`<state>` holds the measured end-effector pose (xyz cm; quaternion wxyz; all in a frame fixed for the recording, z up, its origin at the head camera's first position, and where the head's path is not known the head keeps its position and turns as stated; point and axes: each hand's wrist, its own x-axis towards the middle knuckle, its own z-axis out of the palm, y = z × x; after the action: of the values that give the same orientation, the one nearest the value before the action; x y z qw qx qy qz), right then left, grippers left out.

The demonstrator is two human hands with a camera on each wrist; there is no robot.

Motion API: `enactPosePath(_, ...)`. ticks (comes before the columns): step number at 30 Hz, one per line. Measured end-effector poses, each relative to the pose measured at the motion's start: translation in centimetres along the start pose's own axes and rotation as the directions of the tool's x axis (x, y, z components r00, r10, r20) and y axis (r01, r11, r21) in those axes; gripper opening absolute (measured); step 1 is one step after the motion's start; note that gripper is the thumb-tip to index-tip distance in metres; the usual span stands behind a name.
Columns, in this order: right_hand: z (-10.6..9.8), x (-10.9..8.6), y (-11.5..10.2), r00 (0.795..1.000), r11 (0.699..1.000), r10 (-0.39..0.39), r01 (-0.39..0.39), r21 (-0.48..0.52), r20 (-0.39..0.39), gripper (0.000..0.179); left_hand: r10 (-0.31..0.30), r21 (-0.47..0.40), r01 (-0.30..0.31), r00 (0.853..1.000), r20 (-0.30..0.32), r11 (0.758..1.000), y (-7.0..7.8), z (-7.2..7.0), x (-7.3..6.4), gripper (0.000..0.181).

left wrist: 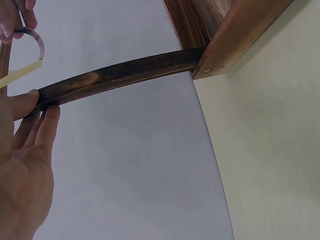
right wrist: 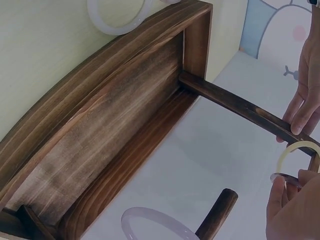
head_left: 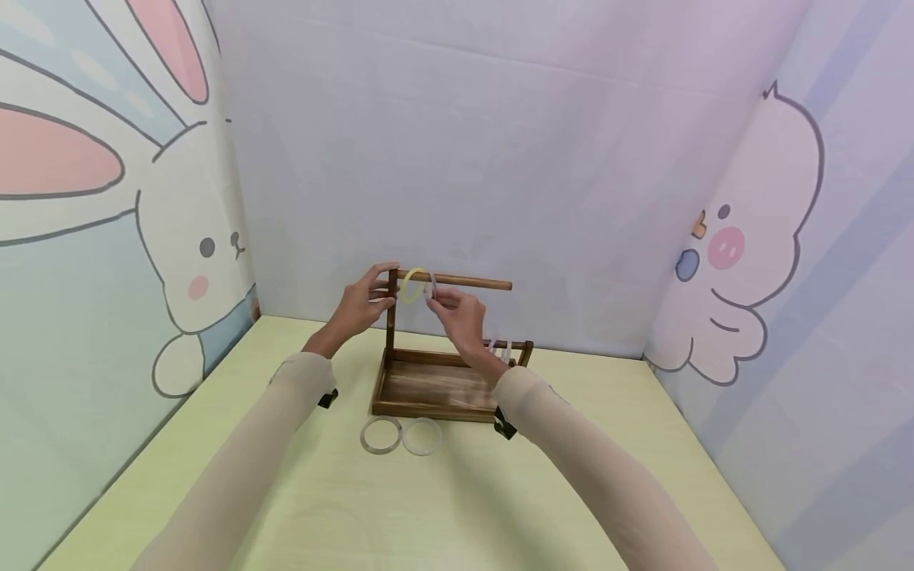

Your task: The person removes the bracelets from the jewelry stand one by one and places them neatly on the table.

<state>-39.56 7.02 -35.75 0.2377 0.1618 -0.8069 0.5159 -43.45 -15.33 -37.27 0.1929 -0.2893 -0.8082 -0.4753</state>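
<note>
My left hand [head_left: 357,308] grips the dark upright post [left wrist: 120,75] of a wooden rack near its top, thumb on one side and fingers on the other. Around the upper bar [head_left: 471,281], close to the post, hangs a yellow bangle [head_left: 403,292]. Just right of it, my right hand [head_left: 462,319] pinches a greyish, translucent bangle [right wrist: 285,178] at the bar. That bangle looks threaded round the bar in the left wrist view. The right fingers partly cover it.
Below is the rack's tray [head_left: 428,411]. A lower bar [right wrist: 217,215] at the right carries pale bangles, including a lilac one [right wrist: 150,215], partly behind my right arm. On the table before the tray lie a greyish bangle [head_left: 381,451] and a whitish bangle [head_left: 423,453].
</note>
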Motion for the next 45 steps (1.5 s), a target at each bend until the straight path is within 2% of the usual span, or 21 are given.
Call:
enactPosePath(13, -0.4, -0.1, -0.3, 1.0, 1.0, -0.003, 0.003, -0.002, 0.004, 0.022, -0.015, 0.004, 0.015, 1.0, 0.001, 1.0, 0.2, -0.2, -0.1, 0.071)
enactPosePath(24, -1.1, -0.2, 0.1, 1.0, 1.0, -0.012, 0.013, -0.023, 0.023, 0.023, 0.001, 0.02, -0.001, 1.0, -0.008, 1.0, 0.2, -0.3, -0.1, 0.071)
enactPosePath(36, -2.9, -0.5, 0.8, 0.999, 0.998, -0.038, 0.039, -0.051, 0.01, 0.02, -0.023, 0.026, 0.023, 1.0, 0.0, 0.999, 0.4, -0.4, -0.3, 0.072)
enactPosePath(45, -4.2, -0.6, 1.4, 0.999, 0.994, -0.054, 0.054, -0.092, 0.007, 0.02, -0.004, 0.015, 0.004, 1.0, -0.003, 1.0, 0.2, -0.4, -0.2, 0.071)
